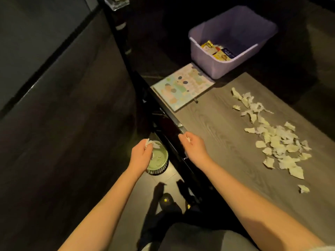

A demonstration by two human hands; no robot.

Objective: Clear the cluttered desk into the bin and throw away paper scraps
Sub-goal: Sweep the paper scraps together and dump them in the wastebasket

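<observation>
Hands: left hand (140,156) grips paper scraps (154,144) above green basket (160,161) | right hand (194,148) pinches one scrap (188,139)

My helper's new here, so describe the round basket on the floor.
Left of the grey wood-grain desk, on the floor under the left hand, is a round green basket. Dark mesh sides distinguish it from the rectangular lilac plastic tub.
</observation>
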